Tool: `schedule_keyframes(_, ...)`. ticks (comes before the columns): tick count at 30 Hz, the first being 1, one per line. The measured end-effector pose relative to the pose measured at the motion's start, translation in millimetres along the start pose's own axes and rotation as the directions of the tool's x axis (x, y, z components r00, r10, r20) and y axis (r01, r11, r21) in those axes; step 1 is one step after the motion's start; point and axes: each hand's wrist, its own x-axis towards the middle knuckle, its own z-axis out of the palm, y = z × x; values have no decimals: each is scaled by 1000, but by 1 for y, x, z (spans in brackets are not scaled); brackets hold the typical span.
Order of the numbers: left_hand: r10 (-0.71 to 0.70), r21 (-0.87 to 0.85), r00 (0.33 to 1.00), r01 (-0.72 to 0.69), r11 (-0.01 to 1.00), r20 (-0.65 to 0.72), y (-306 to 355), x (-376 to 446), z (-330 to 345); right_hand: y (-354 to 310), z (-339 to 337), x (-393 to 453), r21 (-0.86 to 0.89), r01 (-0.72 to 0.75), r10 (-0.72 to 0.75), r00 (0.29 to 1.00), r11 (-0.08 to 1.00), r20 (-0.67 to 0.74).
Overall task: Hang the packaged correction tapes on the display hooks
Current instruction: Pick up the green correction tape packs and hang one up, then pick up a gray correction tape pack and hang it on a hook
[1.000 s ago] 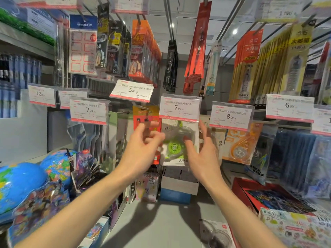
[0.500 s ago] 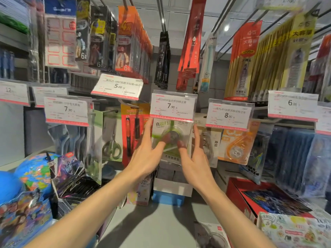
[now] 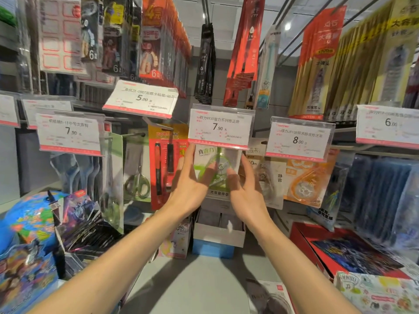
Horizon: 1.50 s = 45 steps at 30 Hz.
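I see a stationery shop's hook wall above a grey shelf (image 3: 199, 284). A globe (image 3: 27, 220) sits left. My left hand (image 3: 192, 184) and right hand (image 3: 247, 189), fingers straight, press the green correction tape pack (image 3: 217, 171) hanging under the 7.90 price tag (image 3: 221, 126).

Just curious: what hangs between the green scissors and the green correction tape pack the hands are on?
In the head view, a red card pack of pens hangs between them.
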Motion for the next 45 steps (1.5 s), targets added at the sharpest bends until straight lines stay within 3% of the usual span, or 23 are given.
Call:
schedule_keyframes(4, 42, 32, 999, -41, 999, -26, 2, 4, 3, -1, -4, 4, -10, -11, 11, 1000, 1000, 29)
schedule_keyframes(7, 11, -17, 1000, -11, 1000, 6, 2, -5, -1, -1, -10, 2, 107, 5, -7, 1000, 994, 24)
schedule_keyframes(10, -56, 120, 998, 56, 991, -5, 0, -18, -11, -1, -19, -5, 181, 37, -38, 999, 983, 3)
schedule_keyframes(13, 19, 171, 999, -12, 985, -41, -3, -31, -19, 3, -30, -17, 157, 60, -60, 998, 986, -8)
schedule_keyframes(17, -7, 96, 994, 18, 995, -113, 2, -51, -27, 7, -45, -38, 237, 27, -28, 1000, 971, -2)
schedule_keyframes(28, -106, 57, 991, 111, 992, -82, -6, -132, -32, 39, -80, -102, 361, -47, 41, 999, 931, 26)
schedule_keyframes(32, -170, 58, 985, 168, 984, 31, -15, -145, -25, 48, -81, -121, 304, -80, 80, 997, 949, 11)
schedule_keyframes(37, -241, 172, 934, 200, 965, 264, -37, -130, -2, 66, -72, -144, 100, -128, 129, 992, 987, -3)
schedule_keyframes(41, -241, 312, 835, 88, 946, 495, -69, -109, 27, 90, -47, -156, -189, -199, 192, 980, 962, -53)
schedule_keyframes(45, -276, 398, 693, -17, 917, 666, -109, -94, 63, 121, -24, -162, -472, -283, 279, 957, 835, -81)
